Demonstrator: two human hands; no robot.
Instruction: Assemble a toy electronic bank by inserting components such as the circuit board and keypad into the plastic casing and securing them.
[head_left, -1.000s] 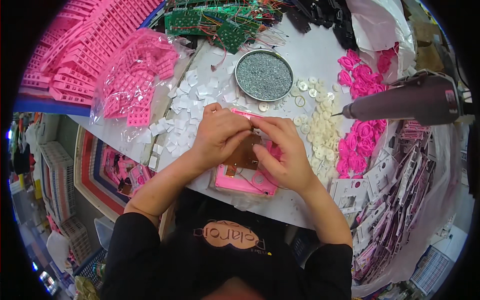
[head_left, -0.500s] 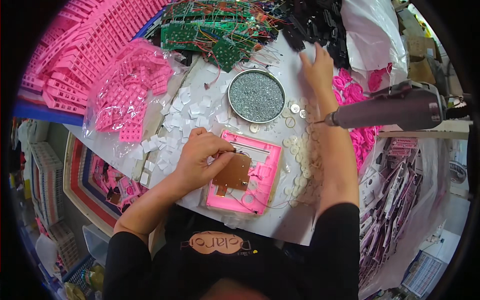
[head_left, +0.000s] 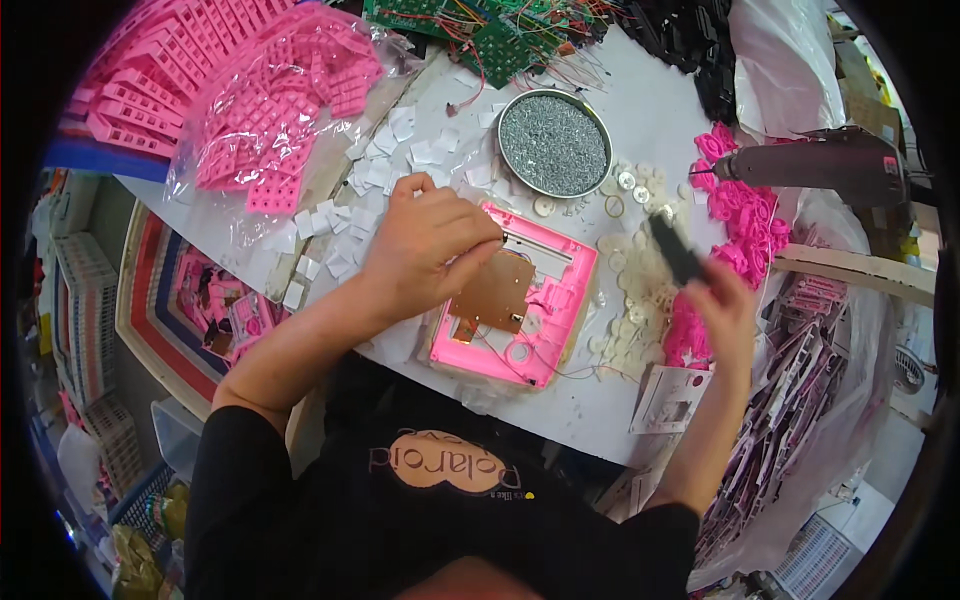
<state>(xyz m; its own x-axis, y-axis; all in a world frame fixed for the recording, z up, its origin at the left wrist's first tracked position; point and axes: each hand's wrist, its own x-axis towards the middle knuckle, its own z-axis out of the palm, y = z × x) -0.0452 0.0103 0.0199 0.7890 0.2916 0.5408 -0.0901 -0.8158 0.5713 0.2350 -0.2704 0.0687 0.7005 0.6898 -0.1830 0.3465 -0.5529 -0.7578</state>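
A pink plastic housing [head_left: 562, 330] lies in front of me on the white table. Over its left part sits a brown circuit board [head_left: 497, 290], with thin wires running beneath and off to the right. My left hand [head_left: 430, 242] is closed in a pinch at the board's upper left corner; its fingertips hide what is between them. To the right of the housing, my right hand [head_left: 726, 302] grips a long black plastic part [head_left: 676, 248] by its near end. Motion blurs that part. It hangs above loose, pale round discs [head_left: 628, 300].
A round tin of small metal screws [head_left: 555, 143] stands beyond the housing. An electric screwdriver [head_left: 815, 170] juts in from the right above pink parts [head_left: 740, 210]. White paper squares [head_left: 375, 170], bagged pink keypads [head_left: 265, 130], green circuit boards [head_left: 505, 50] and black parts [head_left: 690, 50] lie around.
My right hand has come back from the heap of black parts, now with one in its grip. My left hand stays at the board. The whole view has shifted somewhat.
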